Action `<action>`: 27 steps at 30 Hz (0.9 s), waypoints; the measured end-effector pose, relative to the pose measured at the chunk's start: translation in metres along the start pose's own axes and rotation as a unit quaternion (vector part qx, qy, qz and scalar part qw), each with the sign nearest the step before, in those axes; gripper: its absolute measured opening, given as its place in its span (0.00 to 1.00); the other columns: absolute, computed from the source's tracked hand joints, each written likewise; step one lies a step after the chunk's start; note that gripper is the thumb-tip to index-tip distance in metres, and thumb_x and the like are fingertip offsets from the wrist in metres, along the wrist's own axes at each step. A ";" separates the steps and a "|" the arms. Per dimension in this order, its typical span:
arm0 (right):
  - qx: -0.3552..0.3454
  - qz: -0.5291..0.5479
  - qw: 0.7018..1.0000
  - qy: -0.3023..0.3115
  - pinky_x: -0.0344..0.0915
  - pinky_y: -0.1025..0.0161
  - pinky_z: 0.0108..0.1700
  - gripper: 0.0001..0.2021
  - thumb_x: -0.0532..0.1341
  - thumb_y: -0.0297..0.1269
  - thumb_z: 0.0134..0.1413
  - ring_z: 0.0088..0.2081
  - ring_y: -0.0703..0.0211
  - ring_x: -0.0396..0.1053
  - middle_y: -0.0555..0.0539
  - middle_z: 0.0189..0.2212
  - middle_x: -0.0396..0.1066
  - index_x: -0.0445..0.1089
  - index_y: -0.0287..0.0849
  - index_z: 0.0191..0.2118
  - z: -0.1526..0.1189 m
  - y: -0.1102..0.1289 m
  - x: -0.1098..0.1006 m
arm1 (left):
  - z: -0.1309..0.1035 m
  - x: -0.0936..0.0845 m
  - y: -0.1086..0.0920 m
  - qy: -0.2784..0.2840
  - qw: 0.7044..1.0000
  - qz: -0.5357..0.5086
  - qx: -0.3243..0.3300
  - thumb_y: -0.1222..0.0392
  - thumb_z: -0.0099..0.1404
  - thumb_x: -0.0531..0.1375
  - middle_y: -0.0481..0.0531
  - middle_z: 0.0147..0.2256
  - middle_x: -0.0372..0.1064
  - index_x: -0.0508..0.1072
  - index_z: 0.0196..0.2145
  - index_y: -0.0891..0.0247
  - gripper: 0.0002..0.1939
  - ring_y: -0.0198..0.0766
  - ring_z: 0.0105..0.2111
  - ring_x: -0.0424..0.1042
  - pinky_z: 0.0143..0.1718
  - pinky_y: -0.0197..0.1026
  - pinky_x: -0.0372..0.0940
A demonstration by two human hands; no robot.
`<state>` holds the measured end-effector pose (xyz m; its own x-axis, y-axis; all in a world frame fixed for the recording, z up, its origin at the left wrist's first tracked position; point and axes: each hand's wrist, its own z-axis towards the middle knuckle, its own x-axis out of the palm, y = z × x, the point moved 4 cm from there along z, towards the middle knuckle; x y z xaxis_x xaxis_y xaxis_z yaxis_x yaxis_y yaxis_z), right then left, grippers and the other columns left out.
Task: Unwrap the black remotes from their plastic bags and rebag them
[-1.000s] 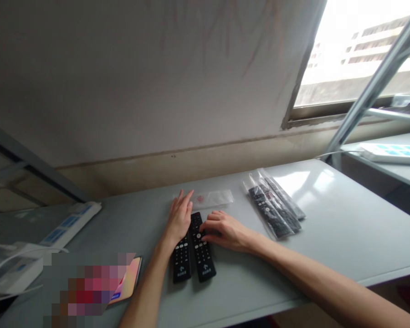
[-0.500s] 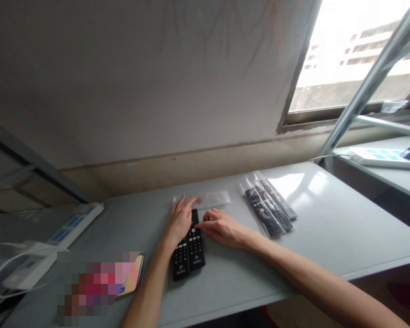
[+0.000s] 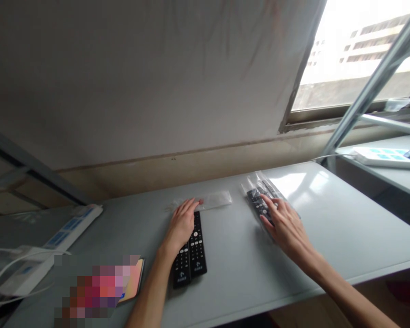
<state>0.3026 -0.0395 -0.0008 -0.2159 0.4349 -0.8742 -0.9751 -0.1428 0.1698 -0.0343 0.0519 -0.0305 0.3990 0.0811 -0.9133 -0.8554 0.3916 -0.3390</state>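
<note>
Together, two slim black remotes (image 3: pixel 197 259), with small pale buttons and pale lettering at the near ends, lie pointing towards the worktop's (image 3: pixel 239 282) front edge. The left hand (image 3: pixel 183 224) covers the left one's far part, its grip unclear. The right hand (image 3: pixel 284 222) spreads, thumb apart, over clear-bagged remotes (image 3: pixel 254 199) nearer the back edge.

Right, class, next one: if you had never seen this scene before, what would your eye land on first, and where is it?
Probably the bright window at upper right, standing out against the grey wall. Then the two black remotes side by side on the pale table, the left hand over their upper part. To their right, the right hand spreads over the bagged remotes.
</note>
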 end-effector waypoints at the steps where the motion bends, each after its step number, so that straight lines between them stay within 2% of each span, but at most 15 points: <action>1: 0.010 -0.031 0.999 0.005 0.73 0.44 0.48 0.27 0.55 0.43 0.74 0.48 0.37 0.73 0.34 0.52 0.73 0.62 0.45 0.73 -0.008 -0.009 0.000 | -0.001 0.001 0.000 0.002 1.000 0.002 -0.001 0.71 0.75 0.47 0.57 0.71 0.66 0.73 0.67 0.59 0.30 0.49 0.72 0.64 0.74 0.60 0.61; 3: 0.013 -0.069 0.997 0.010 0.72 0.45 0.47 0.27 0.55 0.47 0.75 0.47 0.37 0.73 0.34 0.50 0.73 0.62 0.43 0.72 -0.019 -0.017 0.000 | -0.001 0.002 0.000 0.006 1.000 0.002 -0.005 0.72 0.75 0.46 0.58 0.72 0.65 0.72 0.68 0.60 0.31 0.49 0.73 0.64 0.74 0.60 0.60; 6: 0.003 -0.101 0.995 0.006 0.71 0.47 0.47 0.26 0.56 0.50 0.75 0.47 0.38 0.73 0.34 0.49 0.73 0.65 0.42 0.70 -0.025 -0.009 0.001 | -0.002 0.002 -0.001 0.009 1.000 0.005 -0.002 0.72 0.75 0.45 0.58 0.72 0.64 0.72 0.69 0.61 0.31 0.49 0.73 0.64 0.74 0.60 0.60; 10: -0.010 -0.142 0.990 0.020 0.69 0.49 0.49 0.23 0.58 0.43 0.73 0.47 0.40 0.73 0.35 0.48 0.74 0.68 0.41 0.68 -0.018 0.008 0.004 | -0.001 0.000 -0.004 0.012 1.000 0.015 -0.004 0.72 0.76 0.45 0.58 0.72 0.65 0.72 0.68 0.64 0.30 0.50 0.73 0.64 0.74 0.58 0.60; 13: 0.014 -0.153 0.986 0.068 0.68 0.53 0.44 0.25 0.61 0.37 0.70 0.41 0.44 0.75 0.37 0.44 0.76 0.69 0.39 0.68 -0.009 0.014 0.005 | -0.001 0.000 -0.004 0.018 1.000 0.014 -0.009 0.72 0.76 0.45 0.58 0.72 0.65 0.72 0.68 0.63 0.30 0.51 0.73 0.63 0.74 0.57 0.60; 15: 0.046 -0.144 0.982 0.111 0.67 0.54 0.41 0.28 0.61 0.35 0.68 0.38 0.46 0.77 0.38 0.41 0.78 0.67 0.38 0.71 -0.002 0.016 0.006 | -0.001 0.001 -0.004 0.017 1.000 0.010 -0.013 0.72 0.76 0.46 0.58 0.72 0.64 0.72 0.68 0.63 0.30 0.51 0.73 0.63 0.74 0.57 0.60; 18: 0.089 -0.097 0.979 0.152 0.64 0.56 0.37 0.34 0.61 0.33 0.66 0.36 0.46 0.79 0.39 0.41 0.81 0.61 0.39 0.75 0.008 0.019 0.001 | -0.001 0.001 -0.004 0.016 1.000 0.001 -0.015 0.72 0.75 0.46 0.59 0.72 0.64 0.72 0.69 0.63 0.30 0.51 0.73 0.63 0.75 0.58 0.59; 20: 0.113 -0.057 0.982 0.141 0.62 0.56 0.34 0.35 0.61 0.34 0.64 0.35 0.45 0.79 0.39 0.44 0.82 0.59 0.41 0.76 0.016 0.021 -0.008 | -0.002 0.001 -0.005 0.012 1.000 -0.006 -0.010 0.72 0.75 0.47 0.59 0.72 0.64 0.73 0.68 0.63 0.30 0.51 0.73 0.63 0.74 0.58 0.59; 22: 0.126 -0.004 0.985 0.117 0.59 0.56 0.33 0.37 0.62 0.35 0.62 0.33 0.46 0.77 0.40 0.42 0.82 0.59 0.42 0.76 0.027 0.025 -0.019 | -0.004 0.001 -0.005 0.003 1.000 -0.011 -0.004 0.71 0.75 0.47 0.60 0.72 0.65 0.73 0.68 0.63 0.29 0.51 0.73 0.63 0.74 0.58 0.59; 25: 0.106 0.138 0.978 0.112 0.58 0.59 0.31 0.38 0.63 0.36 0.58 0.27 0.53 0.70 0.49 0.30 0.76 0.60 0.46 0.74 0.050 0.037 -0.025 | -0.005 0.003 -0.004 0.000 1.000 -0.016 0.004 0.71 0.75 0.47 0.60 0.72 0.65 0.73 0.68 0.64 0.29 0.52 0.73 0.63 0.75 0.59 0.59; 27: 0.084 0.273 0.950 0.125 0.59 0.60 0.31 0.37 0.64 0.35 0.56 0.26 0.57 0.66 0.52 0.30 0.75 0.60 0.49 0.72 0.067 0.049 -0.018 | -0.004 0.005 -0.003 0.005 1.000 -0.025 0.004 0.69 0.76 0.46 0.60 0.72 0.64 0.72 0.69 0.63 0.29 0.52 0.73 0.63 0.74 0.60 0.58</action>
<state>0.2555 0.0052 0.0532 -0.6928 0.1092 -0.7128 -0.7208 -0.1328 0.6803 -0.0312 0.0476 -0.0351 0.4383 0.0515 -0.8974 -0.8314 0.4026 -0.3829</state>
